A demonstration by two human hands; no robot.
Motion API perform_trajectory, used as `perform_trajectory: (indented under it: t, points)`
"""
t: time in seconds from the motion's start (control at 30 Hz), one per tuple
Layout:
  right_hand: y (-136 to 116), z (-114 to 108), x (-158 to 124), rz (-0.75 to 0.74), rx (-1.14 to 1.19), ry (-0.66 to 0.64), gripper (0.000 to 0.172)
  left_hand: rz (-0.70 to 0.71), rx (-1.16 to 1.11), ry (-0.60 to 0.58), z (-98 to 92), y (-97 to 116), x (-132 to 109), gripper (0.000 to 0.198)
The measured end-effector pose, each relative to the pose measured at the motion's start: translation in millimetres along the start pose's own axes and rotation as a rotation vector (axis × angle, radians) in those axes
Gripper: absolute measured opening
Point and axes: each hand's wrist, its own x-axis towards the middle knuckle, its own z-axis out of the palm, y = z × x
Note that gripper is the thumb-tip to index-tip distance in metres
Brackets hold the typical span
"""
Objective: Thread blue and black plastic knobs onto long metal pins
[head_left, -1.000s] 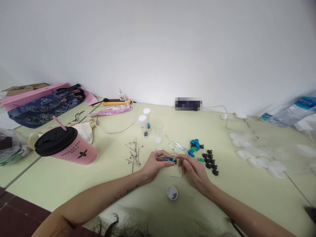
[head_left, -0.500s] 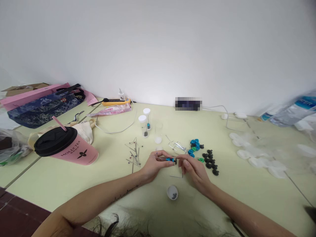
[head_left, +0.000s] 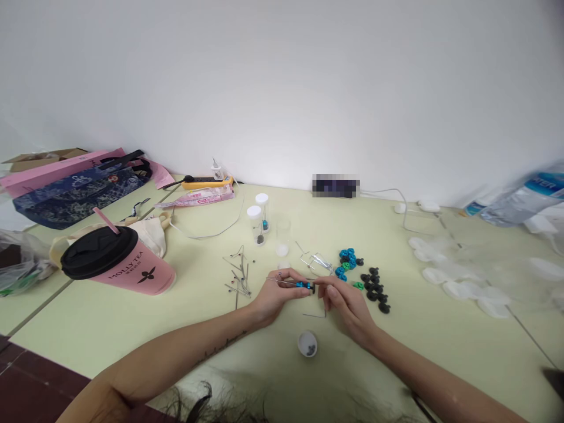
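Observation:
My left hand point(head_left: 274, 299) is closed on a small blue and black part point(head_left: 303, 285) with thin metal wire running out to the left. My right hand point(head_left: 348, 302) meets it from the right, fingers bent together at the part's black end; what they pinch is hidden. Below the right fingers shows a thin L-shaped metal rod point(head_left: 314, 315); I cannot tell whether it is held. Just beyond lie bent metal wires point(head_left: 321, 261), blue knobs point(head_left: 348, 255), a green knob point(head_left: 358, 286) and several black knobs point(head_left: 374, 285). Nearer me stands a small white cup point(head_left: 307, 343) with tiny grey pieces inside.
Left of my hands lie loose metal rods point(head_left: 240, 279). Two white-capped vials point(head_left: 254, 223) and an uncapped clear vial point(head_left: 283, 235) stand behind. A pink drink cup point(head_left: 141, 264) is at the left, white plastic caps point(head_left: 458, 288) at the right.
Almost nothing differs. Both hands keep their places around the blue and black part, apart from a very slight shift.

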Motion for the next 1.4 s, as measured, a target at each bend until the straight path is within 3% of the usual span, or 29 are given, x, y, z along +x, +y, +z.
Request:
perform_trajectory:
  t: [0.87, 1.4]
  points:
    - [-5.3, 6.9, 6.3, 0.101, -0.077, -0.079, 0.026, 0.03, -0.022, -0.015, 0.0, -3.3, 0.1, 0.024]
    - [-5.2, 8.0, 3.6, 0.017, -0.173, -0.055, 0.018, 0.013, -0.013, -0.005, 2.3, -0.1, -1.0, 0.025]
